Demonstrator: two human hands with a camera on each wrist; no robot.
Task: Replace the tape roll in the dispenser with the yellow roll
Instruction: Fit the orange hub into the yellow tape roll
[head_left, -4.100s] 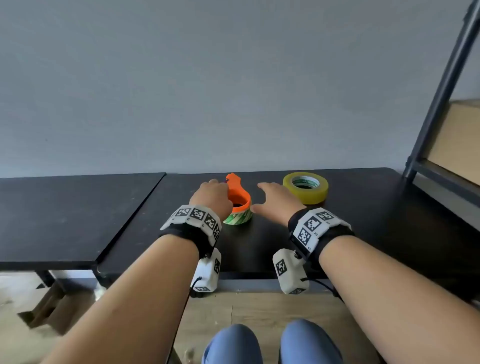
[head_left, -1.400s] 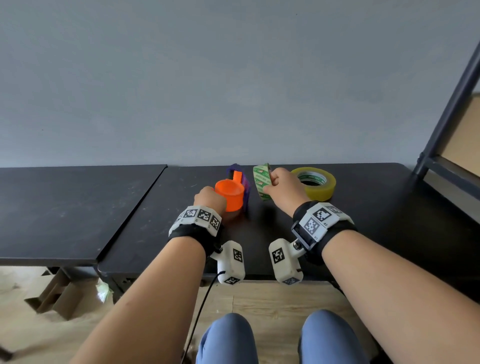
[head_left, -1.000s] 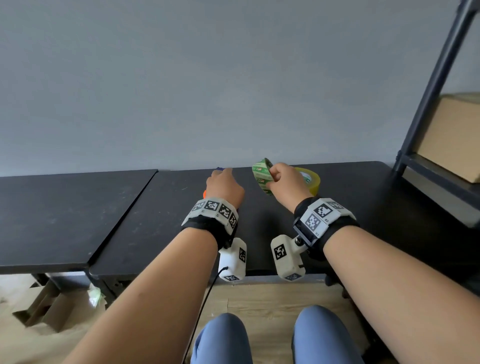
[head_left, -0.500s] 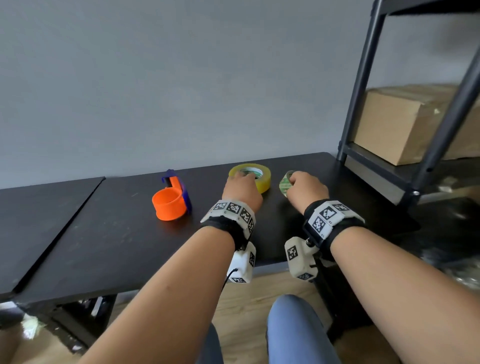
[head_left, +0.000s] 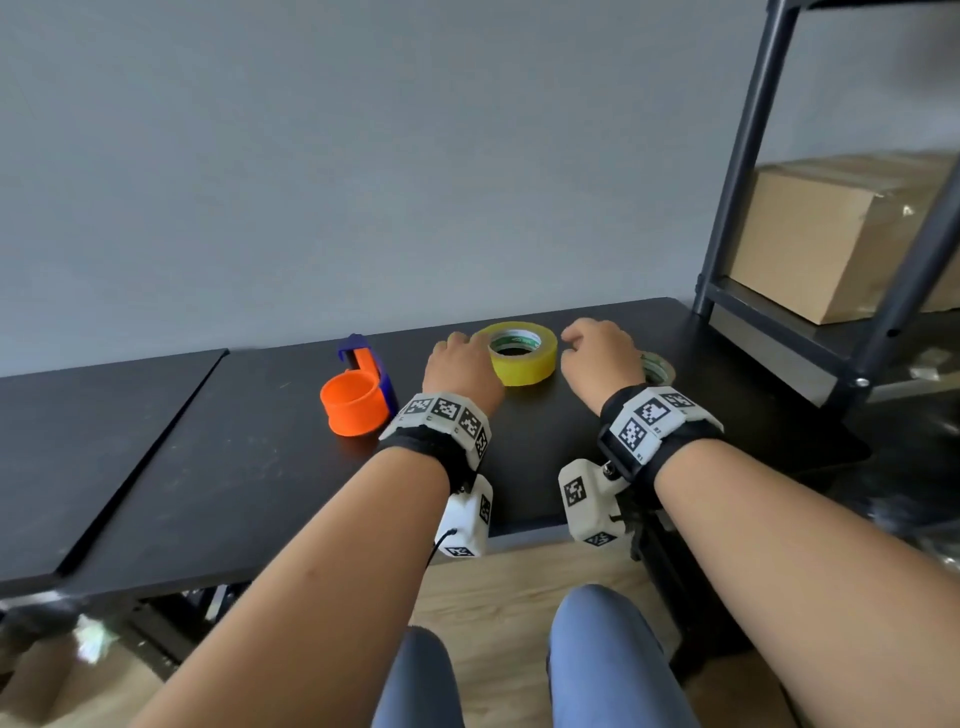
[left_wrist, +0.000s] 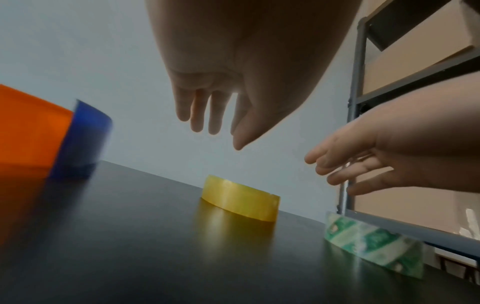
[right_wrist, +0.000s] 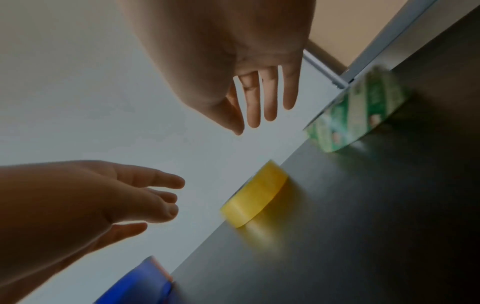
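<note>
Yellow roll (head_left: 523, 353) flat near the tabletop's (head_left: 234, 467) back edge, left hand (head_left: 460, 371) and right hand (head_left: 600, 356) flanking it, fingers loosely spread, holding nothing.

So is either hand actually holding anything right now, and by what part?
Nothing is held. The left hand and right hand hang open above the yellow roll.
</note>
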